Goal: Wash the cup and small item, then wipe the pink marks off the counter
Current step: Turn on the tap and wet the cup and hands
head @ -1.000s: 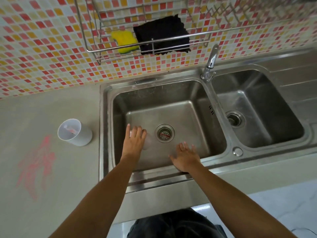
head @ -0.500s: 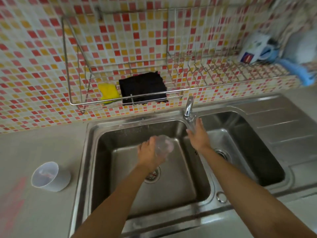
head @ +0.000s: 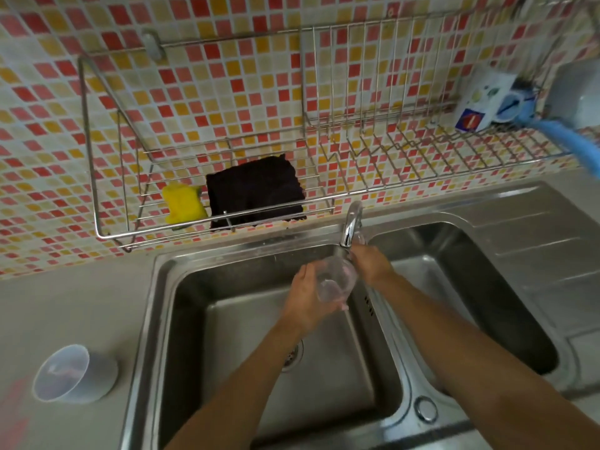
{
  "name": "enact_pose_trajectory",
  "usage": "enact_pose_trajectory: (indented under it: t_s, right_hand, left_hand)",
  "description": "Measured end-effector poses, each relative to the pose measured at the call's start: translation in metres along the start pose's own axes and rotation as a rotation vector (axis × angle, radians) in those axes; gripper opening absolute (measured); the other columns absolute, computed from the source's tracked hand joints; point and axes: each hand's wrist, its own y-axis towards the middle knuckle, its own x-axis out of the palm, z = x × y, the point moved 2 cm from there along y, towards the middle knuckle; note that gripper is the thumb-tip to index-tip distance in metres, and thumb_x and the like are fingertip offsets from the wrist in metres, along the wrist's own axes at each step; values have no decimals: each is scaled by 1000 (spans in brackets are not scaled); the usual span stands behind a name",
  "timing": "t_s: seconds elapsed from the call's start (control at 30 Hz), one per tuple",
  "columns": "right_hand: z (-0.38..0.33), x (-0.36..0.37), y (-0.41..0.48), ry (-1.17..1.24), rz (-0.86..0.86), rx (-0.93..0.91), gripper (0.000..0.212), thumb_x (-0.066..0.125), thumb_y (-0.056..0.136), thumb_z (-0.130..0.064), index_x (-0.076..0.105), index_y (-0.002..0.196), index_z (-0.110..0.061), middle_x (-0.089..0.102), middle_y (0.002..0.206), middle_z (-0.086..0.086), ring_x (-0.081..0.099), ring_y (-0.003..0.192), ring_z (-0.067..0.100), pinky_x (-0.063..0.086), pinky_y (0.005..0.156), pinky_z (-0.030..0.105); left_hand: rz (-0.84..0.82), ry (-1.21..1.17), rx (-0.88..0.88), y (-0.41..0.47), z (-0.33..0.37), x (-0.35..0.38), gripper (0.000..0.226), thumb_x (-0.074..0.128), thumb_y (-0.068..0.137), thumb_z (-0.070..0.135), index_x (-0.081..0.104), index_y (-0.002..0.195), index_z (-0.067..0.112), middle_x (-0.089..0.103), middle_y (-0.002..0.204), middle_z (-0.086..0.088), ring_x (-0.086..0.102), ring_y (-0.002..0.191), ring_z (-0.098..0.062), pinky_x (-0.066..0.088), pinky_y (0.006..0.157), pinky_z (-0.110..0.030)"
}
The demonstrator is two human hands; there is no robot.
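Observation:
My left hand grips a small clear cup over the left sink basin, just below the faucet. My right hand reaches to the base of the faucet, fingers around its handle area; I cannot tell how firmly. A white cup lies tilted on the beige counter left of the sink, with pink residue inside. Pink marks smear the counter at the far left edge, blurred. No water stream is visible.
A wall-mounted wire rack holds a yellow sponge and a black cloth. Its right section carries a white-blue mug and a blue brush handle. The right basin and drainboard lie to the right.
My left hand picked the clear cup off the basin floor and raised it under the faucet. My right hand moved from the sink's front edge to the faucet. The view tilted up.

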Motion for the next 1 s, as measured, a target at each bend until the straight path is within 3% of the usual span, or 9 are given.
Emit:
enact_pose_trajectory:
  t_s: [0.07, 0.17, 0.23, 0.4, 0.6, 0.73, 0.83, 1.0]
  right_hand:
    - [-1, 3, 0, 3, -33, 14, 27, 45, 99, -24, 61, 88, -6, 61, 83, 5, 55, 74, 17, 40, 54, 12]
    - [-2, 2, -2, -78, -96, -15, 25, 42, 101, -14, 59, 117, -4, 62, 118, 14, 60, 106, 28, 43, 84, 20]
    - [-4, -2, -2, -160, -120, -33, 23, 46, 99, -13, 59, 116, -5, 63, 120, 14, 61, 109, 28, 44, 88, 27]
    - [0, 0, 5, 11, -110, -63, 17, 50, 97, -13, 66, 105, -11, 66, 113, 16, 61, 106, 32, 42, 86, 27]
    - [10, 9, 16, 40, -74, -65, 12, 51, 95, -12, 62, 98, -7, 64, 98, 10, 61, 94, 23, 44, 77, 29]
    - [20, 5, 30, 186, 157, 51, 5, 59, 90, -15, 62, 88, -12, 68, 88, 8, 61, 75, 20, 41, 67, 24]
    - [31, 4, 28, 406, 314, 73, 5, 59, 90, -10, 61, 93, -7, 69, 87, 13, 65, 77, 20, 44, 65, 22]
    - [39, 5, 35, 415, 334, 36, 13, 56, 91, -10, 60, 103, -5, 65, 92, 5, 64, 83, 23, 36, 66, 14]
  left_hand:
    - [3, -37, 2, -1, 7, 4, 88, 90, 56, 34, 46, 132, 26, 47, 127, 9, 45, 117, -7, 42, 97, -22]
    - [51, -81, 11, 5, 17, 2, 86, 90, 55, 31, 47, 130, 22, 48, 121, 9, 47, 113, -7, 42, 94, -20]
    - [83, -105, 14, 8, 19, -1, 86, 90, 55, 30, 48, 129, 20, 49, 118, 8, 49, 111, -8, 44, 95, -23]
    - [50, -101, 27, 6, 20, 3, 88, 91, 54, 30, 47, 130, 21, 48, 119, 9, 50, 113, -10, 46, 95, -27]
    - [72, -122, 35, 1, 19, 9, 91, 92, 55, 29, 45, 132, 25, 48, 120, 10, 47, 113, -8, 43, 92, -19]
    - [112, -154, 36, 1, 19, 7, 91, 92, 54, 31, 46, 132, 25, 50, 121, 8, 48, 114, -9, 46, 97, -33]
    - [148, -155, 35, 0, 17, 9, 90, 92, 52, 33, 46, 129, 26, 50, 119, 9, 50, 113, -11, 48, 96, -38]
    - [181, -177, 16, 1, 14, 9, 87, 92, 53, 31, 46, 127, 27, 48, 119, 16, 49, 115, -7, 48, 98, -34]
